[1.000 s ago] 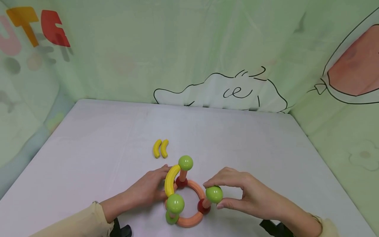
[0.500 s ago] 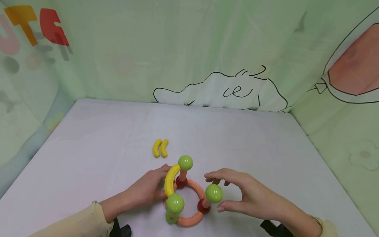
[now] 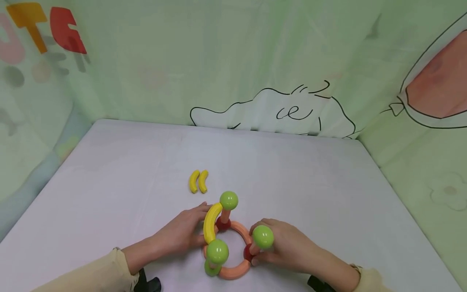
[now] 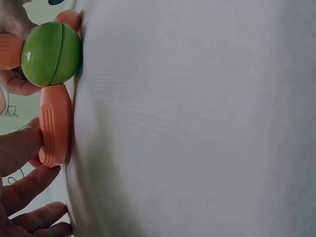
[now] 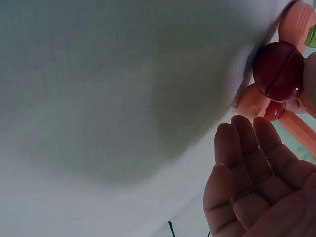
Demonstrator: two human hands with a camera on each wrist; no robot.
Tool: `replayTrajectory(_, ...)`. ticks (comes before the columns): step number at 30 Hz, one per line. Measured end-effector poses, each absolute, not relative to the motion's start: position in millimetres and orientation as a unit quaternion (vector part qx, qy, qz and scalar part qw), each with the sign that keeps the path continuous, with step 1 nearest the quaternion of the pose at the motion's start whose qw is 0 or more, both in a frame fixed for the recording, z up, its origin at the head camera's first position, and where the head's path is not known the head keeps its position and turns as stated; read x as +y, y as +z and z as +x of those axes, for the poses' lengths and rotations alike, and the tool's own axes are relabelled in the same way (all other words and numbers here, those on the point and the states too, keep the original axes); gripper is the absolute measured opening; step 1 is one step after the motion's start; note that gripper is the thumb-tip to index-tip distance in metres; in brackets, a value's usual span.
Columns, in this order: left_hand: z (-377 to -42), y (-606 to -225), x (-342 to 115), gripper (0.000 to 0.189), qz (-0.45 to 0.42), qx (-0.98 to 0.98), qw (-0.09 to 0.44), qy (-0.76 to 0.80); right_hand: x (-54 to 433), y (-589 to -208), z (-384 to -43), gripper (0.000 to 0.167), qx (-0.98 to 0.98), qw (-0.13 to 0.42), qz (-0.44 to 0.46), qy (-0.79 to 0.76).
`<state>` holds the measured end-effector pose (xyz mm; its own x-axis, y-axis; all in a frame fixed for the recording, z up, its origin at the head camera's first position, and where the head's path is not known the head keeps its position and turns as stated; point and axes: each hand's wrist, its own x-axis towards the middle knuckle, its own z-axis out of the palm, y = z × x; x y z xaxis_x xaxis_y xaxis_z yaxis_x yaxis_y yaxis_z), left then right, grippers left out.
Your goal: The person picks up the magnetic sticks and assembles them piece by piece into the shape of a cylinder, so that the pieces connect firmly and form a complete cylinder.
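Observation:
A ring of curved orange rods (image 3: 234,272) joined by balls stands on the table, with upright posts topped by green balls (image 3: 229,200). A yellow curved rod (image 3: 211,223) bridges two of these tops. My left hand (image 3: 186,229) pinches an orange curved rod (image 4: 54,126) at the ring's left between thumb and index finger; its other fingers spread beyond. At the right, my right hand (image 3: 286,245) reaches round the post beside the dark red ball (image 5: 279,71). Its thumb touches that ball, while its fingers (image 5: 242,148) stay fairly straight. The post's green ball (image 3: 263,237) covers part of this hand.
Two small yellow curved rods (image 3: 198,181) lie side by side behind the ring, slightly left. The white table (image 3: 310,174) is bordered by green printed curtains (image 3: 164,61) at the back and sides.
My right hand has let go of the right green ball and moved lower and inward to the dark red ball beneath it. The left hand keeps its place on the ring.

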<state>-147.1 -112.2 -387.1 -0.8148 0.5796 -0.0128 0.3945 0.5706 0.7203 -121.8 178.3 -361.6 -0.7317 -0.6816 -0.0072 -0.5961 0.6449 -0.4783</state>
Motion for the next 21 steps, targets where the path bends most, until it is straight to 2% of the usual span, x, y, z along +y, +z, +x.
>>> replayTrajectory(7,-142.5,-388.9,-113.8,0.048,0.288,0.875,0.125,0.369,174.1,-360.1,-123.9,0.018,0.912,0.114,-0.331,-0.213)
replayTrajectory(11,-138.5,-388.4,-115.5,0.049,0.288,0.879,0.118,0.362,175.3,-359.1,-122.9,0.018,0.908,0.103,-0.345,-0.213)
replayTrajectory(21,-134.1,-386.2,-114.9,0.05,0.268,0.886,0.116,0.359,174.9,-359.5,-121.5,0.012,0.856,0.112,-0.379,-0.331)
